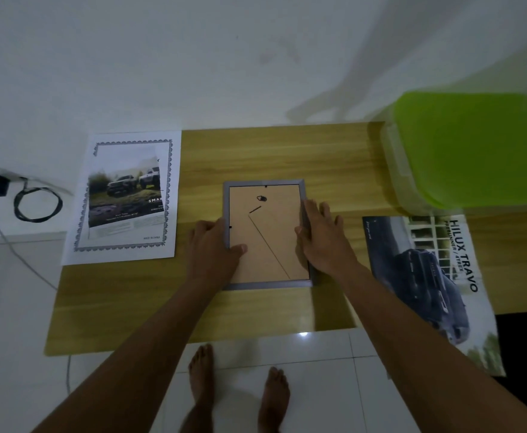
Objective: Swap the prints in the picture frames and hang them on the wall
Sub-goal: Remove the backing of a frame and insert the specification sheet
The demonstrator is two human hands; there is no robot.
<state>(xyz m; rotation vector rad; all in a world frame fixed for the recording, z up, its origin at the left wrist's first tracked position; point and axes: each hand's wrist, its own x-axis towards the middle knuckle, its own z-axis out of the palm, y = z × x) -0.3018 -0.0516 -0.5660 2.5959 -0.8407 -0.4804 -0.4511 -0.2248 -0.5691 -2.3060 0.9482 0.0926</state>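
Arms out. My left grip (214, 245) clamps the picture frame (263, 182) by its left edge, thumb on the backing board (268, 242). My right grip (323, 237) lies flat, pressing the right rail. The frame is face-down mid-worktop (256, 151), with the truck print (128, 195) to its left, the Hilux print (427, 276) to its right and a green-lidded box (474, 148) at far right. White wall (193, 57) behind, tiled floor (318, 385) below.

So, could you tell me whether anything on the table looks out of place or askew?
Yes: the Hilux poster at the right lies skewed and hangs over the table's front edge, and the bordered print overhangs its left edge. The frame lies square, face down.
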